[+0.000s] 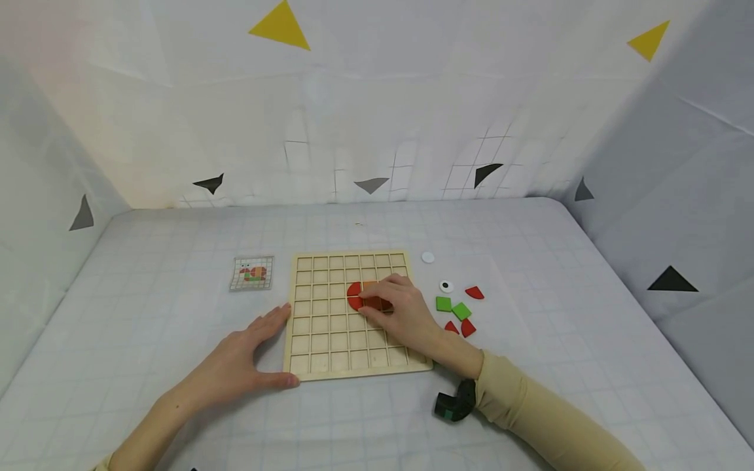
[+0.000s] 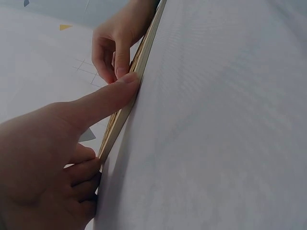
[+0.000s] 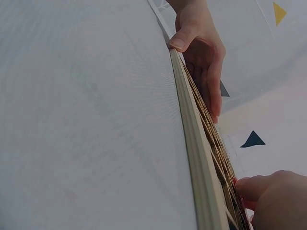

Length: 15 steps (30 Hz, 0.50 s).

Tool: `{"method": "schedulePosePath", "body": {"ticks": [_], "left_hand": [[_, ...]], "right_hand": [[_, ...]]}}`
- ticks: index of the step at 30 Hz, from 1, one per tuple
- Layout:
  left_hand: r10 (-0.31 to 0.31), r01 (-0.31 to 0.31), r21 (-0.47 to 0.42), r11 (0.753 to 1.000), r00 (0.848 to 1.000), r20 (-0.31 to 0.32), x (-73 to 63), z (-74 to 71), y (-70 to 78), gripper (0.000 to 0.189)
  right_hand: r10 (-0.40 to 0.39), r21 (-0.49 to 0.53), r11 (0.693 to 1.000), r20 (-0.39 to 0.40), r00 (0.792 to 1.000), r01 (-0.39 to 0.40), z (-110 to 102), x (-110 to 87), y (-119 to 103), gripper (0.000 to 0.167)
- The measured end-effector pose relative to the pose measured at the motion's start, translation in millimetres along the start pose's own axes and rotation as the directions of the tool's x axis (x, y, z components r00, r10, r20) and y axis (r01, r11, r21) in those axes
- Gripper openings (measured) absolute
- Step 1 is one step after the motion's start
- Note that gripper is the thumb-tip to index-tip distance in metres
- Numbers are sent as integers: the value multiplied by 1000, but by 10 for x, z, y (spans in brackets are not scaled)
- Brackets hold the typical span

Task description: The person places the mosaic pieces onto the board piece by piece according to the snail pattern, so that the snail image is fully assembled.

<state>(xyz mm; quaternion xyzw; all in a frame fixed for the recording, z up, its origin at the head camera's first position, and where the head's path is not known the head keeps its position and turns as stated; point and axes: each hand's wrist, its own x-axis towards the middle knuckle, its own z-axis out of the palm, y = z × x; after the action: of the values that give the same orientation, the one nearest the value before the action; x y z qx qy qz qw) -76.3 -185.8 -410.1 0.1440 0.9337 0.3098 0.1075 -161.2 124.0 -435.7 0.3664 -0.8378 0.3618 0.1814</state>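
A square wooden grid board lies on the table. My left hand rests at its left side, fingers extended against the edge and thumb at the near left corner. Over the board's right half, my right hand pinches a red quarter-circle piece in the grid between thumb and fingertips. Directly above that sits another red quarter-circle piece. An orange piece shows beside the fingers; other pieces under the hand are partly hidden. In the right wrist view, the right thumb is right at the board's surface.
Right of the board lie green squares, red quarter-circle pieces, a white disc with a black dot and a plain white disc. A pattern card lies to the left. A black device sits by the right wrist.
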Motion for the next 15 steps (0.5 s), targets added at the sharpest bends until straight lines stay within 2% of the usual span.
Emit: {"method": "schedulePosePath", "body": {"ticks": [9, 12, 15], "left_hand": [[2, -2, 6, 1000, 1000, -1, 6, -1, -10, 115], [1, -1, 4, 1000, 1000, -1, 6, 4, -13, 115], [1, -1, -2, 1000, 1000, 0, 11, 8, -5, 115]], "right_hand": [[-33, -24, 999, -33, 999, 32, -7, 15, -14, 22], [-20, -52, 998, -21, 1000, 19, -90, 57, -73, 23], [34, -50, 998, 12, 999, -33, -262, 103, -119, 24]]}}
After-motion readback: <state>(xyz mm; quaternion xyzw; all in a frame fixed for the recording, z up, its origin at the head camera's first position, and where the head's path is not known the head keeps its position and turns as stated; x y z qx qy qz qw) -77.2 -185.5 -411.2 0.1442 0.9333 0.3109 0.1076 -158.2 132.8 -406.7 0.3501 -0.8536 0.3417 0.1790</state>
